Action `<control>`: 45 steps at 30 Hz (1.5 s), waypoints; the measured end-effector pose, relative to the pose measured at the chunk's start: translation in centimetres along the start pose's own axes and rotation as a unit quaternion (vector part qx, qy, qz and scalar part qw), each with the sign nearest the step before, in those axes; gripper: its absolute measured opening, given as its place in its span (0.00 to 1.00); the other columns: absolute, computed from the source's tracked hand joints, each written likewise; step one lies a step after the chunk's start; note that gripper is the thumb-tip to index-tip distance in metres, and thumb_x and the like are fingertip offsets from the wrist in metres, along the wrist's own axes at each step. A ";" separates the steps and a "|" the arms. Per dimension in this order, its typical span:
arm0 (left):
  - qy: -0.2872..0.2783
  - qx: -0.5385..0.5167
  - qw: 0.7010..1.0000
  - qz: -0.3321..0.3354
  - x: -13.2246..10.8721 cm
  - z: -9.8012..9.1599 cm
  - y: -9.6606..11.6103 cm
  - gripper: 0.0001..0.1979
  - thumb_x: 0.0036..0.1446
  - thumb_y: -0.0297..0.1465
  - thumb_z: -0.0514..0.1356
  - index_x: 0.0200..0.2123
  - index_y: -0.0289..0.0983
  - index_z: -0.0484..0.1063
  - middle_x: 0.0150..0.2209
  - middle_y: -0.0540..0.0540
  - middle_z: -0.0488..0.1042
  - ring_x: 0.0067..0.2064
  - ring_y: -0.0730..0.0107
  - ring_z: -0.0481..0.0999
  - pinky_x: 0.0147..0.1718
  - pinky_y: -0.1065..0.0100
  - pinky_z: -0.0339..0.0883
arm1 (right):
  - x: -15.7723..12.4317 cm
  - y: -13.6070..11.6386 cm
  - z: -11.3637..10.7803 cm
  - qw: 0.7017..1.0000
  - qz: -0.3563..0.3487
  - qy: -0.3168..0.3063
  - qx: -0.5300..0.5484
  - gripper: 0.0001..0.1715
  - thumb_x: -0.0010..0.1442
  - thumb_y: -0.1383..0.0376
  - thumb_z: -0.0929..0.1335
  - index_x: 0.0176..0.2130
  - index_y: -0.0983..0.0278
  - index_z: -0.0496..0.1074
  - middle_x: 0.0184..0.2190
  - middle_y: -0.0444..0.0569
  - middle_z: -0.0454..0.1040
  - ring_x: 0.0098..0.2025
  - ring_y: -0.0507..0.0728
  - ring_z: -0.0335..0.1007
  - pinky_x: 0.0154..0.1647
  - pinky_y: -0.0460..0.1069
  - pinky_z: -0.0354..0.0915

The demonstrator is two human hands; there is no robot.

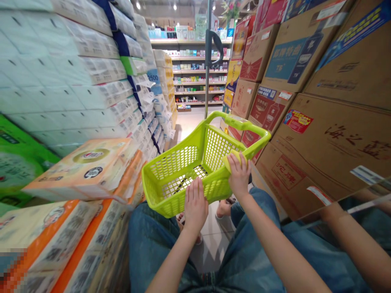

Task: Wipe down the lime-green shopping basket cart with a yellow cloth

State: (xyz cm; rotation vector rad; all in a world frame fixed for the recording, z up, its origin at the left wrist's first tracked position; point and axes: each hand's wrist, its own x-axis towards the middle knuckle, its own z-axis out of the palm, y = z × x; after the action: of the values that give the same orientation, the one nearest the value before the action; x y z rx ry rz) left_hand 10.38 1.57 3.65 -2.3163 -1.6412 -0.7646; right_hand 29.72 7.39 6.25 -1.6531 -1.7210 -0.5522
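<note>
A lime-green plastic shopping basket (166, 208) with lattice walls and a loop handle sits tilted above my knees, with nothing inside it. My left hand (195, 203) rests over its near rim, fingers together and bent across the edge. Further right, near the base of the handle, my right hand (239, 175) presses a yellow cloth (227, 161) against the rim. Part of that cloth is hidden under the fingers. A thin metal pole with a dark grey grip (214, 48) rises behind the basket; where it joins is hard to see.
Stacked packs of tissue paper (100, 73) wall the left side, with orange-and-cream packs (88, 162) close by my left knee. Piled cardboard cartons (342, 138) line the right. Shelves of small goods (200, 71) stand at the aisle's far end.
</note>
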 end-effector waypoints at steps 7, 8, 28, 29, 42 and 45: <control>0.006 0.021 1.000 0.002 -0.2 0.7 -0.3 0.33 0.59 0.27 0.54 0.67 0.24 0.54 0.66 0.30 0.61 0.68 0.52 0.58 0.67 0.51 0.52 | -4.5 -7.8 2.0 0.995 -0.055 -0.039 0.070 0.33 0.64 0.71 0.61 0.67 0.62 0.58 0.64 0.52 0.66 0.70 0.65 0.44 0.69 0.65 0.44; 0.006 0.026 1.000 0.002 -0.2 0.7 -0.3 0.32 0.59 0.26 0.54 0.66 0.24 0.56 0.66 0.29 0.61 0.68 0.51 0.58 0.67 0.51 0.52 | -4.8 -8.3 2.2 0.995 -0.053 -0.034 0.075 0.32 0.65 0.70 0.61 0.67 0.62 0.58 0.63 0.52 0.66 0.70 0.65 0.44 0.69 0.65 0.45; -0.006 0.005 1.000 0.009 -0.1 0.2 -0.3 0.38 0.58 0.26 0.54 0.70 0.26 0.46 0.69 0.34 0.57 0.70 0.56 0.55 0.69 0.54 0.48 | 2.5 6.9 -2.1 0.992 -0.123 0.025 -0.005 0.34 0.59 0.76 0.62 0.61 0.54 0.66 0.60 0.43 0.72 0.65 0.59 0.59 0.71 0.65 0.36; -0.005 0.004 1.000 0.009 -0.1 0.2 -0.3 0.38 0.58 0.26 0.55 0.70 0.26 0.46 0.69 0.34 0.57 0.70 0.56 0.55 0.69 0.54 0.49 | 3.1 7.9 -2.4 0.994 -0.105 0.036 -0.007 0.34 0.58 0.76 0.62 0.61 0.54 0.66 0.59 0.43 0.73 0.65 0.59 0.60 0.71 0.65 0.36; 0.007 0.011 1.000 0.003 -0.2 0.4 -0.3 0.34 0.60 0.26 0.53 0.69 0.26 0.50 0.67 0.33 0.59 0.69 0.53 0.57 0.67 0.51 0.51 | -3.3 -5.8 0.7 0.995 -0.033 -0.036 0.085 0.35 0.59 0.76 0.61 0.62 0.56 0.65 0.62 0.46 0.69 0.70 0.61 0.47 0.69 0.63 0.43; 0.009 0.022 1.000 0.005 -0.3 0.7 -0.5 0.31 0.60 0.26 0.53 0.66 0.24 0.56 0.65 0.30 0.62 0.68 0.52 0.59 0.67 0.50 0.53 | -4.7 -8.5 1.3 0.993 -0.024 -0.024 0.110 0.31 0.61 0.73 0.63 0.61 0.56 0.67 0.60 0.47 0.71 0.69 0.62 0.49 0.68 0.62 0.47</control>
State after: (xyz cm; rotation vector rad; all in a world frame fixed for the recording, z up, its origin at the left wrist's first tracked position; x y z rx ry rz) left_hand 10.06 1.81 2.78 -2.2788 -1.6204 -0.7370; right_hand 20.95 4.19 3.31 -1.4834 -1.7908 -0.3339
